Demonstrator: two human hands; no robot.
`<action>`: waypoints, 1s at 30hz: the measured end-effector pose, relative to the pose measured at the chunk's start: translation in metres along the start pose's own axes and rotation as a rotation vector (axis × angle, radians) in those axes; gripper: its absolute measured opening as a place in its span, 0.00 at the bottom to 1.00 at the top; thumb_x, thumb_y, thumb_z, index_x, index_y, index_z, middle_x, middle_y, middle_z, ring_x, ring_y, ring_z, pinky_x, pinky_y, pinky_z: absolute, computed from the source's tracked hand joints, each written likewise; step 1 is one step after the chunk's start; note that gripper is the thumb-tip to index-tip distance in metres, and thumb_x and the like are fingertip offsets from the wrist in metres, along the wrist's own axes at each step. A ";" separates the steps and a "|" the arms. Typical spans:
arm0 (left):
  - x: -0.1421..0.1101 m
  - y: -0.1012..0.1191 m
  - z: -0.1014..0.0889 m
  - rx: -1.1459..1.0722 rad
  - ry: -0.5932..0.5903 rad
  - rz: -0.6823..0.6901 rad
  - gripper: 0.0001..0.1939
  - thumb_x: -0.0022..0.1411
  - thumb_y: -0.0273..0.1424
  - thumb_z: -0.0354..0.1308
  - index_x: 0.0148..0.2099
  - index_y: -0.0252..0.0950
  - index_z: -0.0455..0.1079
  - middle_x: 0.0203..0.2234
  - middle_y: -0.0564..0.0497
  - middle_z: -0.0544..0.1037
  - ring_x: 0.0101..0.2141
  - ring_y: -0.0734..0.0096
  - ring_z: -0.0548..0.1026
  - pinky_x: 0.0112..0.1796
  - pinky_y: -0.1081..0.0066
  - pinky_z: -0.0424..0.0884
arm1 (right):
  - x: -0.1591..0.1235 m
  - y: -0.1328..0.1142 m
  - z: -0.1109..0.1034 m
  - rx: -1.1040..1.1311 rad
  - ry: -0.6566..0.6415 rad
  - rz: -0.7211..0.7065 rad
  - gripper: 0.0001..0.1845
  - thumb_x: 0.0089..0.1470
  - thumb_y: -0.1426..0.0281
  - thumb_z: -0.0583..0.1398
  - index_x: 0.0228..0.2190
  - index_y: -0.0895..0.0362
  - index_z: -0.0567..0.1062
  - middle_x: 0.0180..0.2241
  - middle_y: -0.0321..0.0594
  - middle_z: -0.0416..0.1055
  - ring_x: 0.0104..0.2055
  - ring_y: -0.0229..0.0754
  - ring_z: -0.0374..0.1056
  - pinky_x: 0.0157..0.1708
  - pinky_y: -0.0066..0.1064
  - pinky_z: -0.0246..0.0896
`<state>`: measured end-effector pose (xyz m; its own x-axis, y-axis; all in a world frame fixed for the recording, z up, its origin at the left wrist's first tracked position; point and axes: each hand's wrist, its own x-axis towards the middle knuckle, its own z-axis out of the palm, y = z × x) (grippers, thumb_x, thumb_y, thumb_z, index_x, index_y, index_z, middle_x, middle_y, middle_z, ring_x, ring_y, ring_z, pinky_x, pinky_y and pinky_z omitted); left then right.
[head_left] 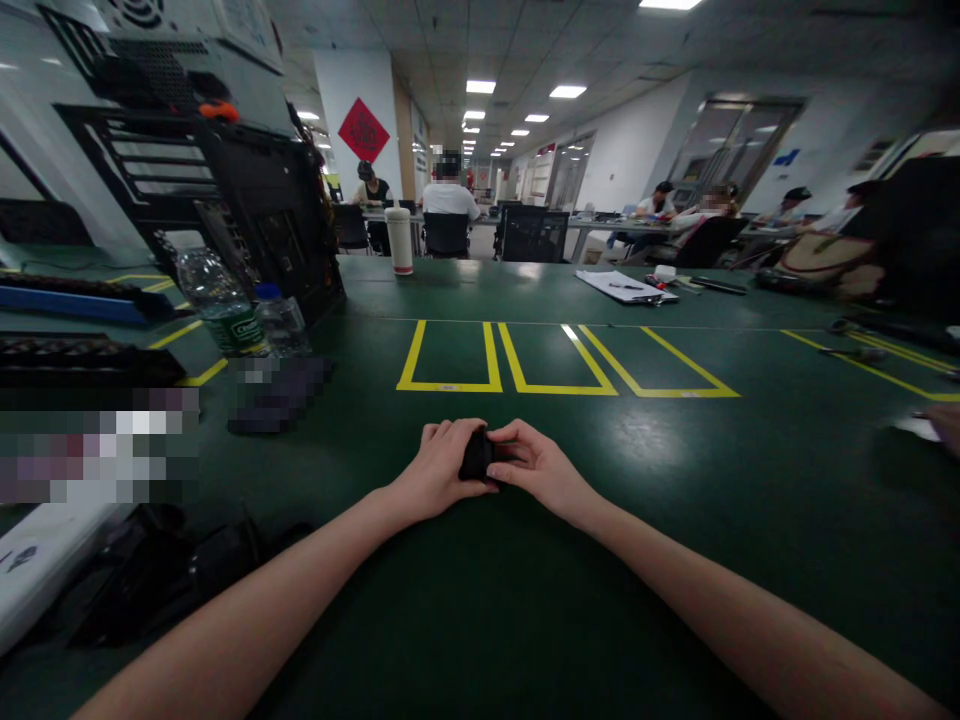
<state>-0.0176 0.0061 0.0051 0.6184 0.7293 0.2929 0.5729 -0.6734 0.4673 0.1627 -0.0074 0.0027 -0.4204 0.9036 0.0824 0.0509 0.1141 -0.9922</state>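
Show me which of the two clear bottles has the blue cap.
The shorter bottle, on the right of the pair; the taller bottle beside it has a pale cap.

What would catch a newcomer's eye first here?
The left hand and right hand, meeting at a small black object in the middle of the view, over the dark green tabletop. Just beyond them, three yellow tape outlines stand out. Further back, a red diamond sign hangs on a white pillar, left of centre.

Both hands hold a small black object above the green table.
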 end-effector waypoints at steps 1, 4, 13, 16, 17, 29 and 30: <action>0.000 0.000 0.000 0.001 -0.001 -0.006 0.30 0.51 0.39 0.58 0.53 0.38 0.50 0.44 0.45 0.64 0.43 0.59 0.63 0.43 0.60 0.57 | 0.000 0.001 0.000 0.010 -0.001 -0.003 0.15 0.43 0.73 0.61 0.36 0.55 0.65 0.39 0.35 0.65 0.44 0.40 0.65 0.45 0.37 0.61; 0.000 0.000 0.001 0.008 0.010 -0.009 0.30 0.50 0.38 0.59 0.52 0.38 0.51 0.43 0.46 0.64 0.42 0.59 0.63 0.43 0.60 0.57 | 0.000 0.005 0.002 0.035 0.012 -0.006 0.12 0.45 0.71 0.60 0.35 0.55 0.65 0.38 0.35 0.65 0.42 0.39 0.66 0.43 0.36 0.62; -0.002 0.003 -0.002 0.004 -0.005 0.015 0.30 0.51 0.37 0.59 0.52 0.39 0.50 0.44 0.46 0.64 0.43 0.60 0.63 0.43 0.61 0.57 | 0.000 0.002 0.001 -0.038 0.041 0.042 0.14 0.47 0.69 0.59 0.38 0.56 0.65 0.39 0.38 0.65 0.43 0.40 0.65 0.45 0.37 0.61; -0.002 0.005 -0.004 0.006 -0.007 0.008 0.29 0.52 0.37 0.58 0.53 0.39 0.50 0.44 0.46 0.64 0.43 0.60 0.64 0.43 0.60 0.57 | -0.001 0.001 0.001 -0.039 0.005 0.033 0.12 0.46 0.70 0.59 0.36 0.56 0.65 0.39 0.37 0.66 0.43 0.40 0.65 0.45 0.38 0.61; -0.003 0.005 -0.005 0.005 -0.006 0.007 0.29 0.52 0.37 0.58 0.53 0.39 0.50 0.44 0.46 0.64 0.43 0.60 0.64 0.43 0.60 0.57 | -0.002 0.001 0.001 -0.033 0.007 0.023 0.13 0.45 0.71 0.60 0.36 0.56 0.65 0.39 0.37 0.66 0.43 0.40 0.65 0.45 0.38 0.61; -0.003 0.006 -0.004 0.015 0.000 0.011 0.29 0.51 0.36 0.59 0.52 0.39 0.51 0.44 0.47 0.64 0.43 0.61 0.64 0.44 0.61 0.57 | -0.002 -0.002 0.002 0.002 -0.001 0.013 0.15 0.46 0.70 0.59 0.38 0.54 0.64 0.40 0.37 0.64 0.43 0.41 0.65 0.44 0.39 0.61; -0.002 0.006 -0.003 0.015 0.000 0.012 0.29 0.51 0.36 0.59 0.52 0.39 0.51 0.44 0.47 0.65 0.43 0.60 0.64 0.43 0.60 0.57 | -0.002 -0.002 0.002 -0.006 0.003 0.018 0.16 0.45 0.70 0.59 0.38 0.55 0.64 0.40 0.38 0.64 0.43 0.41 0.65 0.44 0.39 0.61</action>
<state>-0.0175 0.0009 0.0096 0.6253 0.7213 0.2980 0.5737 -0.6837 0.4510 0.1621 -0.0104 0.0045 -0.4170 0.9066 0.0647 0.0639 0.1002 -0.9929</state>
